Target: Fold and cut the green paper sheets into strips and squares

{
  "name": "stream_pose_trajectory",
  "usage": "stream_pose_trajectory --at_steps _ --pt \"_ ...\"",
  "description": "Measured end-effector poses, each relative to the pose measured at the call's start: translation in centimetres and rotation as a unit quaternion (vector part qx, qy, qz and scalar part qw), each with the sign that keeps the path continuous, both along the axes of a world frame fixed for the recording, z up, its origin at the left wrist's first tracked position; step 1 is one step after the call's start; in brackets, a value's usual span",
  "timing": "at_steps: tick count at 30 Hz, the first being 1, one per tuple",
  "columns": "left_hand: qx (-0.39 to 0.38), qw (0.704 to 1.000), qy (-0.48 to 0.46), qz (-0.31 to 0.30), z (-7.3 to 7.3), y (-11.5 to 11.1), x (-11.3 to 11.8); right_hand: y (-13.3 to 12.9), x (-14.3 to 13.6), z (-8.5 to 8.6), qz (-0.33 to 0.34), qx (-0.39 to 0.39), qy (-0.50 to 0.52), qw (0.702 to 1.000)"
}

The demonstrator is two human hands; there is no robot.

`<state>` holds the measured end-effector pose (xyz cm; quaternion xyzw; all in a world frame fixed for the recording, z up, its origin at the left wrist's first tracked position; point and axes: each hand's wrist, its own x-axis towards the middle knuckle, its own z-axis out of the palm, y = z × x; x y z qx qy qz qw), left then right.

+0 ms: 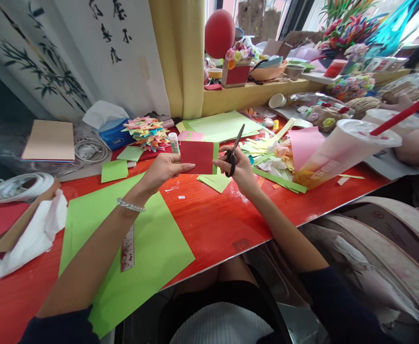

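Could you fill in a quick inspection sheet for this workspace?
Surface: glossy red table, partly covered by paper
Job's things: red card with a green edge; black-handled scissors
Clutter: paper scraps, plastic cup with red straw, ruler on green sheet
Hands: left hand holds the red card; right hand holds the scissors, thumb at the green edge
Cables: white coils at left; whether cable, cannot tell
Surroundings: yellow curtain, red balloon, bamboo picture

You are in a paper craft spot, but I can't tell if it is in a home or a shop. Your red table (220, 227) has big green paper (155, 234), lots of cut scraps (266, 152), scissors (236, 145), a ruler (127, 249) and a glue stick (174, 142). Small bright flowers (241, 53) sit on a box (235, 74) at the window ledge (263, 91), and a bamboo picture (69, 52) hangs behind the table
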<state>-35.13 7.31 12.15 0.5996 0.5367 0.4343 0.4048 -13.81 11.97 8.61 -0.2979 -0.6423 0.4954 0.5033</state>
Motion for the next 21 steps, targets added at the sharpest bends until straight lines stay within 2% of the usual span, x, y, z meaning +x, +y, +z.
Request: stream_pose_trajectory --at_steps 6,10,14,16,18,21 --pt "0.052 0.999 -0.01 -0.01 -0.4 -0.1 0.3 -0.2 0.1 0.1 -0.018 0.019 0.005 1.0" --pt "0.086 0.996 -0.001 -0.019 -1.8 0.5 -0.2 -0.2 0.1 -0.2 -0.018 0.015 -0.004 1.0" --pt "0.08 0.997 -0.01 -0.014 -3.6 1.2 -0.9 0.1 -0.2 -1.0 -0.003 -0.011 -0.027 1.0" --pt "0.068 0.997 -0.023 -0.018 -4.5 1.5 -1.4 0.4 -0.2 -1.5 -0.02 -0.019 -0.069 0.997" --pt "0.055 0.998 -0.035 -0.012 -5.1 1.7 -2.1 1.0 0.1 -1.9 -0.066 -0.008 -0.147 0.987" --pt "0.047 0.998 -0.03 0.038 -5.7 2.1 -3.3 2.2 1.1 -2.3 -0.16 0.027 -0.298 0.941"
